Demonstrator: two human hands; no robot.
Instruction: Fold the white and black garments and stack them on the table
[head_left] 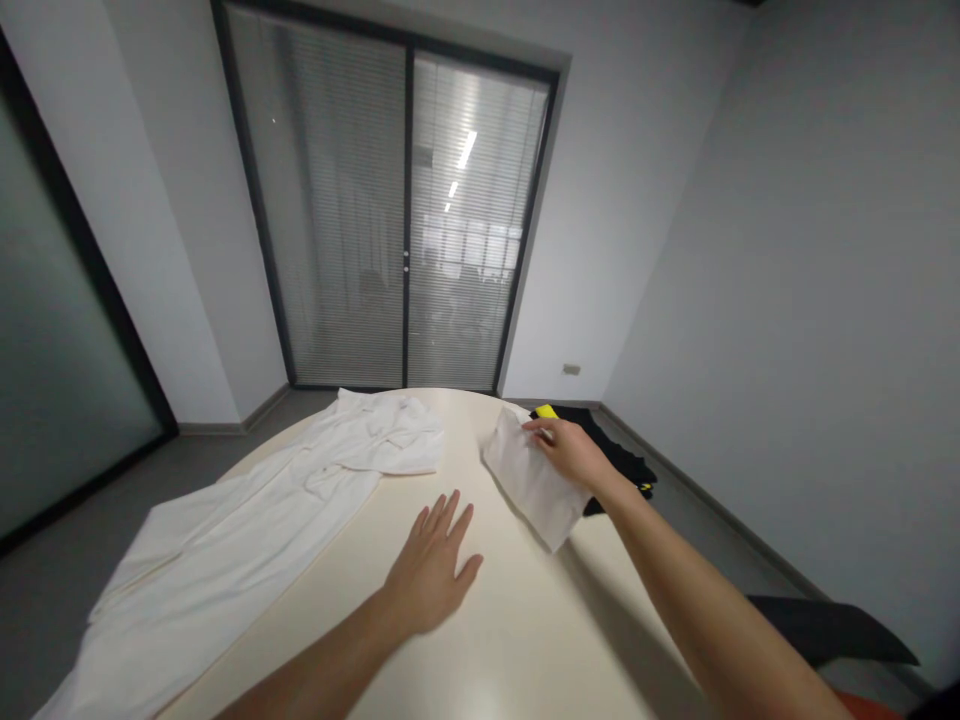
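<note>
My left hand [433, 565] is over the middle of the table with its fingers spread, holding nothing. My right hand [568, 450] pinches the upper edge of a folded white cloth [529, 485], whose kind I cannot make out. The cloth hangs tilted at the table's right side, its lower corner toward me. Partly behind it and my forearm lies a black fabric item with yellow parts [611, 445]. To the left of my left hand, a long white garment [255, 540] is spread out with wrinkles.
The pale round-ended table [472, 650] stretches out before me. A dark chair part [832, 628] shows at the lower right. Beyond the table are a glass partition with blinds [337, 230] and grey walls; a wall socket [571, 369] sits low.
</note>
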